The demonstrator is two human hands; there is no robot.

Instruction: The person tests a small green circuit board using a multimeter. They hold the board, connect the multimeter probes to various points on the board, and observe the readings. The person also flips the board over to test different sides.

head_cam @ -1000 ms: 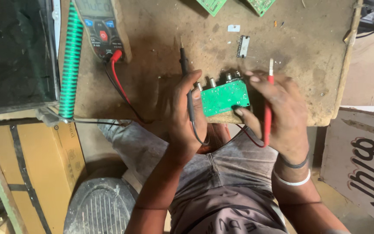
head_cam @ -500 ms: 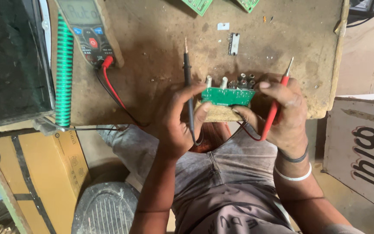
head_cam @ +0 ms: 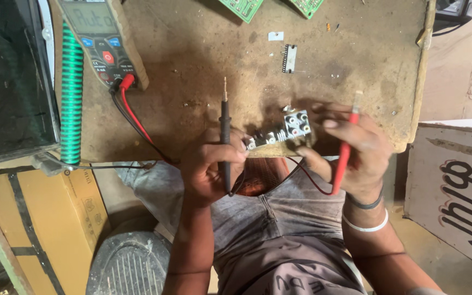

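My left hand [head_cam: 208, 166] grips a black multimeter probe [head_cam: 225, 125], tip pointing away from me, and also pinches the left end of a small circuit board [head_cam: 279, 132]. My right hand [head_cam: 350, 155] holds a red probe [head_cam: 345, 150] upright and supports the board's right end. The board is tilted on edge over the near rim of the worn wooden bench [head_cam: 203, 71], its connector side with round sockets facing me. Red and black leads [head_cam: 132, 117] run to a grey multimeter [head_cam: 102, 41] at the bench's far left.
A black chip [head_cam: 289, 58] and a small white scrap [head_cam: 275, 36] lie on the bench. Two green circuit boards [head_cam: 241, 6] sit at the far edge. A green coiled tube [head_cam: 72, 93] stands left, beside a dark screen [head_cam: 9, 76]. Cardboard boxes [head_cam: 454, 191] flank my knees.
The board has been turned from green face up onto its edge, sockets now facing me. Both hands shifted slightly right and nearer, still gripping the probes.
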